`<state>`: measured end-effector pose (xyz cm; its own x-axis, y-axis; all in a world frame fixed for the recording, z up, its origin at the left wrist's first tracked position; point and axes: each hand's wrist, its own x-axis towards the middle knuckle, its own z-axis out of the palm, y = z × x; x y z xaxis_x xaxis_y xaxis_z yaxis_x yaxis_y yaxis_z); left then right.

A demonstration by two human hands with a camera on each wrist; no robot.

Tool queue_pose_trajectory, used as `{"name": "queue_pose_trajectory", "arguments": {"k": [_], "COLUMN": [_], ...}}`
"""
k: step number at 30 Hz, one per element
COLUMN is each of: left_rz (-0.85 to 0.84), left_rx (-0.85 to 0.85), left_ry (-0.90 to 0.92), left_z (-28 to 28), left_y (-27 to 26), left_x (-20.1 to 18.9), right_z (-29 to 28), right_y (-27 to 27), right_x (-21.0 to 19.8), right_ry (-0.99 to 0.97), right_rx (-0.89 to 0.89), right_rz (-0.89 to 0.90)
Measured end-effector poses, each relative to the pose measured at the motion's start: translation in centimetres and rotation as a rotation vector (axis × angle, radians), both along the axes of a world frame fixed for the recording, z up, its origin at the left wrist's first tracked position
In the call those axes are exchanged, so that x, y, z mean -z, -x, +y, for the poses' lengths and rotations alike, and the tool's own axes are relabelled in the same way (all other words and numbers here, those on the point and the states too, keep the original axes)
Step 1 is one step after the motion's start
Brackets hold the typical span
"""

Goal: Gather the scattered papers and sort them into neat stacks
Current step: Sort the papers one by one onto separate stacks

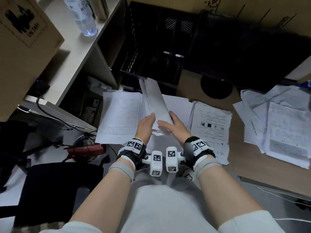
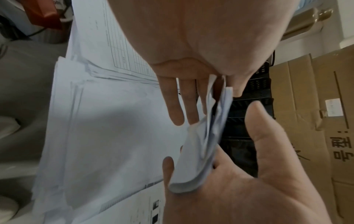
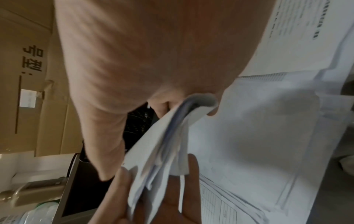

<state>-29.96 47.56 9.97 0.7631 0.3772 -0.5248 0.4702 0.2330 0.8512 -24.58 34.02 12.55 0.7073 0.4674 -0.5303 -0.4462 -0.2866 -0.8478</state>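
Observation:
A bundle of white papers point(image 1: 155, 101) stands on edge, bent lengthwise, above the sheets on the brown desk point(image 1: 239, 148). My left hand point(image 1: 146, 122) holds its near left side, with the papers point(image 2: 208, 144) between thumb and straight fingers. My right hand point(image 1: 173, 126) grips the near right side, with its fingers curled round the bundle point(image 3: 162, 144). Below lies a stack of lined forms point(image 1: 117, 115), partly hidden by the bundle. A stack of printed sheets point(image 1: 210, 128) sits to its right. A messy pile of loose papers point(image 1: 277, 125) covers the desk's right end.
A black mesh tray point(image 1: 156, 44) stands behind the bundle, with cardboard boxes beyond it. A white shelf unit at left carries a water bottle point(image 1: 82, 15) and a cardboard box point(image 1: 25, 39). Cables and a red object point(image 1: 85, 148) lie on the floor at left.

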Motion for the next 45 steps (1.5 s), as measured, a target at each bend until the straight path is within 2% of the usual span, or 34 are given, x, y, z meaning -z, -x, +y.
{"name": "queue_pose_trajectory", "arguments": {"k": [4,9,15,20,30,39,45], "left_rz": [0.015,-0.021,-0.067,-0.014,-0.032,-0.06,-0.067], "left_rx": [-0.071,0.005,0.017,-0.034,-0.111,-0.064,-0.032], "left_ry": [0.104,0.119,0.123,0.094,0.208,0.215,0.163], "left_z": [-0.3,0.0,0.5,1.0,1.8,1.8,1.6], "left_y": [-0.3,0.0,0.5,0.5,0.6,1.0,1.2], "left_x": [-1.0,-0.9,-1.0,-0.2,-0.4,-1.3,-1.2], "right_z": [-0.1,0.1,0.4,0.9,1.7,2.0,1.6], "right_y": [0.4,0.8,0.9,1.0,1.0,1.1,1.4], "right_x": [-0.3,0.5,1.3,1.5,1.1,0.6,0.0], "right_ry": [-0.043,-0.089,-0.07,-0.05,-0.058,-0.124,-0.067], "right_rx": [-0.093,-0.125,-0.127,-0.127,-0.169,-0.095,-0.105], "right_rz": [-0.002,-0.028,-0.024,-0.022,0.049,0.111,0.039]}}
